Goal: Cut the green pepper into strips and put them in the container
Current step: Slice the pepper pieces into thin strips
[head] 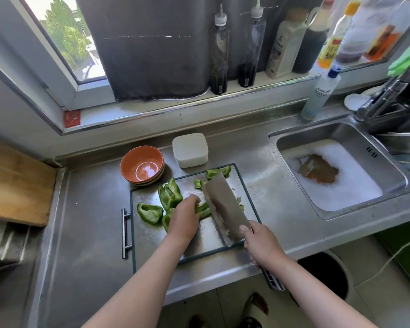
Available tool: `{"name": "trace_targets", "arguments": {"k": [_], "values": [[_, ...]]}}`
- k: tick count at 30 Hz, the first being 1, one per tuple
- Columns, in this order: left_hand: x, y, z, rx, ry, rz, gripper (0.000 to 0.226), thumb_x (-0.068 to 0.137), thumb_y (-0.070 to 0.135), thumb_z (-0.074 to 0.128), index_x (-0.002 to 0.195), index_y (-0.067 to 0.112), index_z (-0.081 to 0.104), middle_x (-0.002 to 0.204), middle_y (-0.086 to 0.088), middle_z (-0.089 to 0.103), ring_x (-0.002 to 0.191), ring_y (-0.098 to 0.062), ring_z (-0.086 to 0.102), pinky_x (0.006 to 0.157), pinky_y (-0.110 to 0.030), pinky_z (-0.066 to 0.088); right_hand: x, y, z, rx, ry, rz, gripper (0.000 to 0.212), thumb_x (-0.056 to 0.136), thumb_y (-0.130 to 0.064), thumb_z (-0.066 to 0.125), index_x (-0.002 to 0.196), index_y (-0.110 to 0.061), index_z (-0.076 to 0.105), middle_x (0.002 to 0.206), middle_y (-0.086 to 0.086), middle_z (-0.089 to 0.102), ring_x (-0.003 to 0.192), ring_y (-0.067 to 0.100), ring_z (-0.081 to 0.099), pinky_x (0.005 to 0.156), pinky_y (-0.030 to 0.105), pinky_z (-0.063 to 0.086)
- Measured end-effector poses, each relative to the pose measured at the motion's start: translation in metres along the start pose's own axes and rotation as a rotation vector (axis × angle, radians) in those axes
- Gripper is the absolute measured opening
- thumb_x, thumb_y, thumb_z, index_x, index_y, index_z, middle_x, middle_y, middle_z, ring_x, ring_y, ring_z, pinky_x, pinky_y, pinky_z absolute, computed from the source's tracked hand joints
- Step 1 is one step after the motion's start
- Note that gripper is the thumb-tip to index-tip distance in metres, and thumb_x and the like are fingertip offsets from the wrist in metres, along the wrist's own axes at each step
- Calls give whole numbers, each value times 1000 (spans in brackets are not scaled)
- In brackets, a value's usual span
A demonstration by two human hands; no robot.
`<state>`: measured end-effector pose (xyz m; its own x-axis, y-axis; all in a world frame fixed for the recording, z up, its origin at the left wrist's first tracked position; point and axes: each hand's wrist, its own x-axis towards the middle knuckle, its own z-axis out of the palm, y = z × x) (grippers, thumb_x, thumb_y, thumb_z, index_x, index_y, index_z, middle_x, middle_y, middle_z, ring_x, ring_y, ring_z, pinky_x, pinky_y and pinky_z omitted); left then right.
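Green pepper pieces lie on a steel cutting board in the middle of the counter. My left hand presses down with curled fingers on one pepper piece. My right hand grips the handle of a broad cleaver, whose blade stands on the board just right of my left fingers. More pepper bits lie at the board's far edge. A white lidded container sits behind the board, beside an orange bowl.
A sink with foamy water lies to the right, with a tap above it. Bottles line the windowsill. A wooden board rests at the left. A dark bin stands on the floor below the counter edge.
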<state>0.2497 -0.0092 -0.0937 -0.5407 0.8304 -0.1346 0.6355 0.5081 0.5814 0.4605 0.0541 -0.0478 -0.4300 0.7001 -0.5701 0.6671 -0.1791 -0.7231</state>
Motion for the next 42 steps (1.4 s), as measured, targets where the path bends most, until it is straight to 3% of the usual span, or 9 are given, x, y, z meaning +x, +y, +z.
{"name": "trace_targets", "arguments": {"k": [9, 11, 14, 22, 27, 30, 33, 38, 42], "values": [[-11, 1, 13, -72, 150, 51, 23, 86, -2, 68, 107, 8, 72, 103, -2, 68, 97, -15, 61, 84, -22, 45, -1, 4, -9, -161, 66, -14, 31, 105, -29, 43, 76, -23, 51, 74, -1, 60, 71, 18, 56, 62, 30, 40], [-13, -2, 15, -20, 204, 28, 7, 87, 3, 69, 90, 7, 74, 88, -4, 66, 86, -19, 60, 72, -28, 48, 2, 4, -9, -179, 45, -4, 30, 105, -29, 43, 79, -17, 54, 75, 1, 61, 72, 19, 56, 63, 31, 41], [-10, -5, 15, 31, 182, -26, 15, 89, 8, 67, 74, 7, 70, 71, -6, 57, 69, -22, 55, 60, -35, 44, 8, 4, -8, -173, 30, 8, 31, 103, -29, 44, 82, -9, 54, 74, 3, 59, 69, 21, 54, 65, 33, 41], [-18, -2, 24, -102, 155, 8, 13, 93, 11, 65, 95, 6, 78, 90, -8, 70, 86, -21, 61, 75, -26, 42, 4, 24, -15, -34, -72, 77, 28, 105, -26, 42, 80, -15, 48, 58, 0, 48, 36, 12, 39, 42, 22, 34], [-17, -4, 25, -99, 190, 53, 18, 92, 13, 68, 107, 7, 76, 89, 1, 57, 82, -13, 52, 76, -20, 39, 2, 24, -13, -16, -70, 73, 29, 106, -27, 41, 81, -14, 48, 60, 2, 48, 34, 12, 38, 41, 22, 33], [-18, -11, 23, -106, 197, 42, 13, 87, 18, 75, 98, 12, 78, 82, 2, 64, 78, -13, 57, 75, -29, 50, -1, 25, -10, 38, -82, 101, 29, 107, -26, 42, 81, -13, 46, 62, 3, 47, 34, 13, 35, 40, 22, 32], [-20, -12, 21, -154, 195, -17, 10, 81, 19, 80, 90, 13, 78, 85, 2, 73, 81, -13, 65, 77, -23, 48, 1, 22, -8, 83, -102, 120, 28, 107, -26, 41, 84, -12, 49, 60, 3, 45, 35, 15, 34, 40, 22, 31], [-21, -15, 16, -134, 107, 4, 17, 87, 17, 75, 102, 11, 79, 96, -2, 74, 91, -15, 66, 84, -19, 45, 1, 21, -7, 135, -148, 153, 24, 106, -27, 40, 87, -14, 46, 55, -1, 41, 36, 16, 31, 40, 22, 30], [-21, -16, 12, -183, 133, 10, 13, 85, 15, 77, 97, 12, 80, 88, 3, 68, 83, -10, 62, 79, -18, 48, -2, 21, -7, 137, -133, 152, 26, 107, -26, 40, 85, -14, 47, 57, 1, 41, 36, 16, 31, 40, 22, 30]]}}
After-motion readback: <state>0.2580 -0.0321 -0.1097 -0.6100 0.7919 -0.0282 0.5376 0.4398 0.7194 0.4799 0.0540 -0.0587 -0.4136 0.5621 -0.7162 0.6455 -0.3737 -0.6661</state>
